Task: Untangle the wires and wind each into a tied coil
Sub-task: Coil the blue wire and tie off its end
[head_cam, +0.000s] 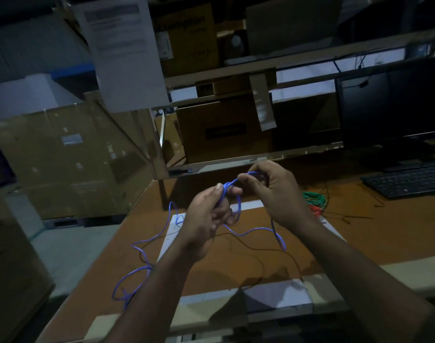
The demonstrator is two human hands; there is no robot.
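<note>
While both my hands grip the blue wire (251, 232), I start winding.
Left hand (207, 214) clamps loops; right hand (273, 191) pinches the strand just right of it.

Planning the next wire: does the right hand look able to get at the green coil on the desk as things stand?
Probably yes, but not at once. The green coil lies uncovered on the desk just beside the right hand, with nothing between them. But that hand grips the blue wire with the left hand, so it must let go first.

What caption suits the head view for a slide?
Both hands, left hand and right hand, grip a blue wire above the table.
</note>
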